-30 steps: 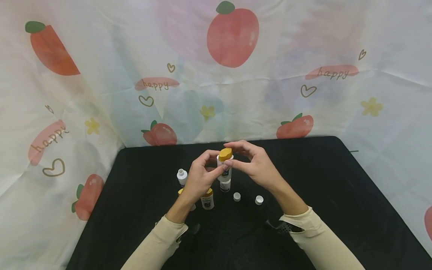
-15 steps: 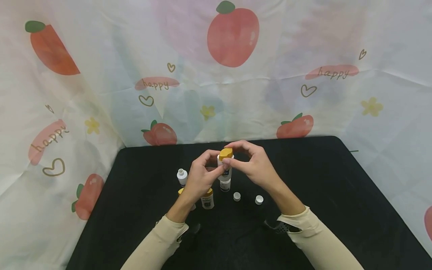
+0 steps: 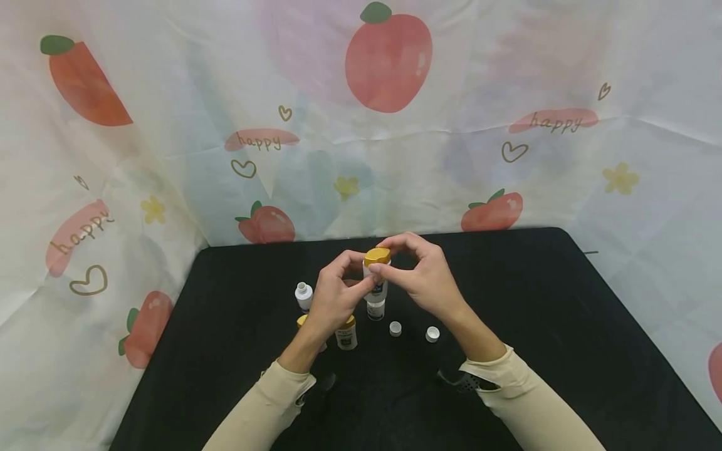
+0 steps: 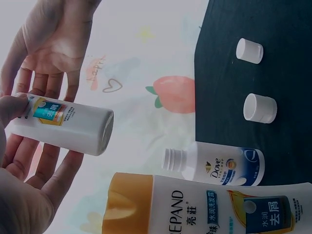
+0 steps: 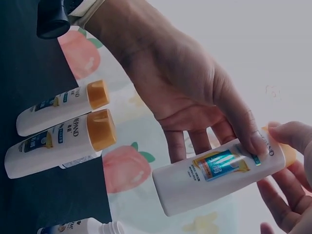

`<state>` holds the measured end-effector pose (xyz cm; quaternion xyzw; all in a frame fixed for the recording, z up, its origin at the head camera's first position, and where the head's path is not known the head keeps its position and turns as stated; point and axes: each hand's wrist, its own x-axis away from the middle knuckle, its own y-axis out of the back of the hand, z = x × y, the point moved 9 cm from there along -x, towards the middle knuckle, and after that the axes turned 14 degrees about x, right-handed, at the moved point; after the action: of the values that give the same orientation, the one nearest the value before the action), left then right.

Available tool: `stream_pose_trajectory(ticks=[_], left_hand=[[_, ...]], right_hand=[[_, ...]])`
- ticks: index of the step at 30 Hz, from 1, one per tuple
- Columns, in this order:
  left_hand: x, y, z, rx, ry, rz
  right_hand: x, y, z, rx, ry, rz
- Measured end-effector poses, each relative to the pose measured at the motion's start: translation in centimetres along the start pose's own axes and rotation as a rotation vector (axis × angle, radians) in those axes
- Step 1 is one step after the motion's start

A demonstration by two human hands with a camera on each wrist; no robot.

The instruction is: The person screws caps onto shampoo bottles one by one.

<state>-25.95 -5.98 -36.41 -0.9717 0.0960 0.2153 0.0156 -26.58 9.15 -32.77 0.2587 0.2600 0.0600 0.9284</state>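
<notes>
A white shampoo bottle (image 3: 376, 289) with a golden cap (image 3: 377, 256) is held up over the black table. My left hand (image 3: 331, 295) grips its body between thumb and fingers; the left wrist view shows this bottle (image 4: 63, 124) lying sideways across the palm side. From the other side, my right hand (image 3: 427, 275) pinches the golden cap, thumb in front and index finger at the back. In the right wrist view the cap (image 5: 289, 156) is partly covered by right-hand fingers. The label (image 5: 219, 165) faces that camera.
Two more golden-capped shampoo bottles stand near my left forearm, one a shampoo bottle (image 3: 346, 336) in plain sight, the other mostly hidden. An uncapped Dove bottle (image 3: 303, 295) stands farther left. Behind the held bottle is a small bottle (image 3: 375, 311). Two white caps (image 3: 395, 329) lie at right.
The golden cap has turned slightly, and my right thumb has slid a little leftward across its front. My right forearm has shifted slightly left; my left hand stays in place.
</notes>
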Motion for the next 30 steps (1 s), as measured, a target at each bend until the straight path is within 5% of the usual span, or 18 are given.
stream_pose_trajectory(ticks=[17, 30], left_hand=[[0.12, 0.08, -0.25, -0.005, -0.018, -0.006], [-0.05, 0.40, 0.10, 0.043, 0.034, 0.009]], right_hand=[[0.22, 0.10, 0.43, 0.048, 0.010, -0.059], [0.10, -0.20, -0.07, 0.087, -0.002, 0.013]])
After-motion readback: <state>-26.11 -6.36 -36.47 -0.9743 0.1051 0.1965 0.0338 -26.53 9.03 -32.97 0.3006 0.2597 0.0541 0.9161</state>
